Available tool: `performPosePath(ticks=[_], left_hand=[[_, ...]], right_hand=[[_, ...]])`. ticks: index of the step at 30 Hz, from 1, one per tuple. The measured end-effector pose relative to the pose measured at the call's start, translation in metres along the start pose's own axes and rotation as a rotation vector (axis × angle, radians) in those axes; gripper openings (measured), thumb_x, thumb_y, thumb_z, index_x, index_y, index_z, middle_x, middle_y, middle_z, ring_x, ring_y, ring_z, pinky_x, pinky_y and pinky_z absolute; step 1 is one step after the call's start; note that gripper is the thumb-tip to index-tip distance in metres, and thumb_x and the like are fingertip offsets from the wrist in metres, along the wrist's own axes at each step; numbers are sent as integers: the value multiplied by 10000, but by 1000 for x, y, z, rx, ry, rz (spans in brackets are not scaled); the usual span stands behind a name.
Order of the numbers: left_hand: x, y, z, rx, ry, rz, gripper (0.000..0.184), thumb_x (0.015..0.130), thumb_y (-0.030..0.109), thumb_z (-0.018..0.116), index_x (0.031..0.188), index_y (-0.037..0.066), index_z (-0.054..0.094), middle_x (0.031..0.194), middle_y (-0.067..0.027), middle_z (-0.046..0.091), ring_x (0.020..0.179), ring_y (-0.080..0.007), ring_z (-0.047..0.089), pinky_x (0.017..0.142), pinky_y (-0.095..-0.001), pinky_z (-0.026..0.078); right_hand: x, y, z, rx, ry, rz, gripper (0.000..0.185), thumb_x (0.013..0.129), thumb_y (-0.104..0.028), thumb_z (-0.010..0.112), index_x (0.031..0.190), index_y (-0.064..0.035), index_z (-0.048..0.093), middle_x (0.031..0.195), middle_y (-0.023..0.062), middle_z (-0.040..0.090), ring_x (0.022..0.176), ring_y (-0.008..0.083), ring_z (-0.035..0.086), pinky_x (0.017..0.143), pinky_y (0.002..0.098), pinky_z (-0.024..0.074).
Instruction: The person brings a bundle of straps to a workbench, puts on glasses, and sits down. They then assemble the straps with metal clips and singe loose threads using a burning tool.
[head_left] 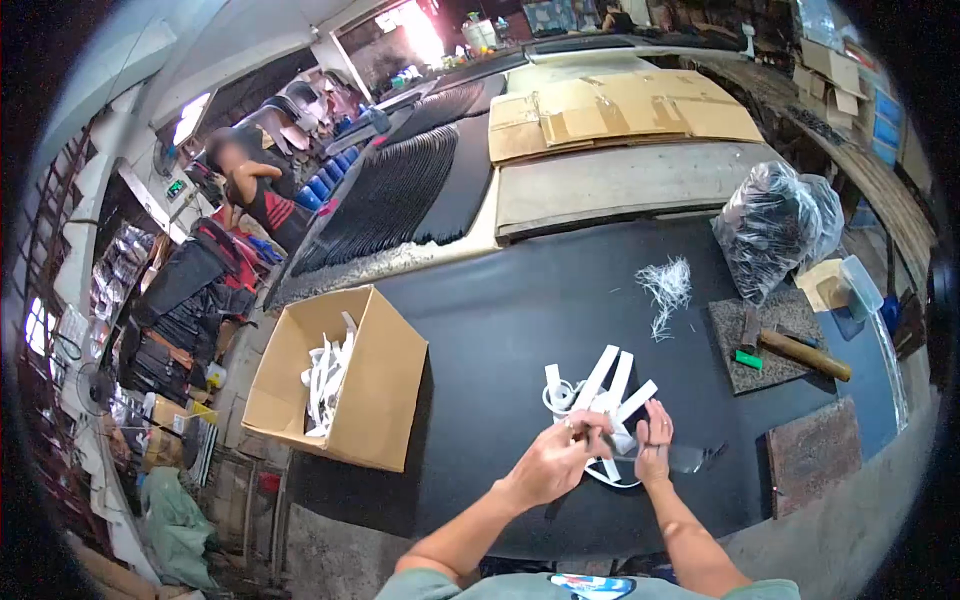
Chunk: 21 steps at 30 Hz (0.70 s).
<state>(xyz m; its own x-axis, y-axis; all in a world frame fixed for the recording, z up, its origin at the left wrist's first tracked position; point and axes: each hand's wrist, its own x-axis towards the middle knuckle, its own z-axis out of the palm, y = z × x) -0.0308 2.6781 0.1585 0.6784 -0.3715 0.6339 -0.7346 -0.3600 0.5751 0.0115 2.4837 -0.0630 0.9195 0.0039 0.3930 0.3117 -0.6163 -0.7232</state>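
Observation:
White straps (600, 385) lie in a loose, overlapping pile on the black sheet in front of me, one of them curled in a ring. My left hand (552, 462) is closed in a pinch at the near side of the pile. Something small and dark shows at its fingertips, too blurred to name. Facing it, my right hand (654, 446) has bent fingers against the end of a white strap and seems to grip it. Beside the right wrist is a clear, shiny piece (686, 459) with a dark tip; its kind is unclear.
An open cardboard box (390, 390) holding white strips stands left. White thread scraps (664, 290) lie ahead. At right are a plastic-wrapped bundle (770, 225), a stone slab (735, 370) with a wooden-handled tool (805, 355), and a brown block (815, 455). Another person (262, 190) stands far left.

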Motion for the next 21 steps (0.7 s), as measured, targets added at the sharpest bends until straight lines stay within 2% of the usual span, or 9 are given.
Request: performPosePath(ticks=[1, 5, 7, 9, 12, 15, 17, 19, 21], left_hand=[[-13, 2, -3, 40, 33, 43, 184, 932, -69, 502, 766, -75, 579, 1026, -198, 635, 809, -244, 667, 666, -334, 559], [-78, 25, 4, 7, 116, -188, 248, 956, -54, 464, 754, -62, 608, 997, -172, 655, 686, -161, 653, 556, -268, 556], [-98, 44, 6, 27, 130, -151, 240, 952, -58, 470, 762, -54, 617, 974, -166, 663, 681, -162, 635, 562, -279, 544], [-116, 64, 5, -14, 112, -183, 224, 945, -59, 476, 779, -48, 625, 969, -164, 667, 682, -169, 622, 562, -279, 527], [-131, 84, -15, 22, 60, -137, 201, 909, -86, 497, 774, -39, 639, 942, -144, 662, 653, -156, 577, 557, -256, 471], [-140, 100, -30, 85, 97, -162, 169, 822, -118, 527, 765, -16, 649, 889, -114, 649, 602, -125, 530, 531, -255, 433], [-149, 109, -33, 106, 91, -242, 168, 788, -119, 531, 758, -7, 652, 864, -100, 643, 574, -112, 500, 520, -252, 412], [-153, 110, -32, 123, 158, -237, 174, 814, -92, 516, 759, -6, 657, 831, -88, 645, 541, -95, 464, 500, -240, 379], [-153, 115, -32, 151, 194, -266, 188, 839, -88, 505, 757, -10, 655, 813, -84, 644, 541, -84, 463, 491, -232, 373]], right_hand=[[2, -2, 2, 42, 15, -1, 393, 1000, -189, 440, 1341, 5, 473, 1375, 215, 483, 1318, 379, 412, 1117, 463, 285], [2, 0, -1, 160, 99, 22, 330, 1006, -162, 453, 1275, 17, 519, 1313, 222, 533, 1242, 376, 481, 1069, 431, 344], [6, -4, -4, 248, 167, -9, 288, 1004, -151, 467, 1206, 39, 544, 1189, 228, 591, 1126, 379, 555, 985, 406, 415], [3, 1, -1, 317, 232, -20, 282, 1005, -170, 480, 1171, 41, 567, 1159, 216, 600, 1088, 371, 574, 959, 389, 430], [-5, -12, -18, 391, 164, 144, 289, 1003, -186, 503, 1189, 18, 591, 1150, 152, 632, 1056, 253, 607, 934, 334, 453], [-21, -52, -62, 776, -124, 108, 297, 1005, -215, 526, 1177, 8, 621, 1072, 79, 647, 967, 146, 606, 889, 287, 470], [-38, -104, -123, 1017, -461, 70, 372, 996, -286, 555, 1208, 13, 617, 1060, 88, 633, 904, 145, 581, 834, 281, 469], [-55, -143, -172, 1040, -594, -160, 529, 910, -390, 674, 1250, 10, 609, 1062, 72, 596, 844, 135, 535, 778, 281, 454], [-69, -171, -208, 798, -647, -359, 608, 814, -377, 773, 1268, -8, 609, 1058, 64, 568, 827, 130, 510, 742, 277, 447]])
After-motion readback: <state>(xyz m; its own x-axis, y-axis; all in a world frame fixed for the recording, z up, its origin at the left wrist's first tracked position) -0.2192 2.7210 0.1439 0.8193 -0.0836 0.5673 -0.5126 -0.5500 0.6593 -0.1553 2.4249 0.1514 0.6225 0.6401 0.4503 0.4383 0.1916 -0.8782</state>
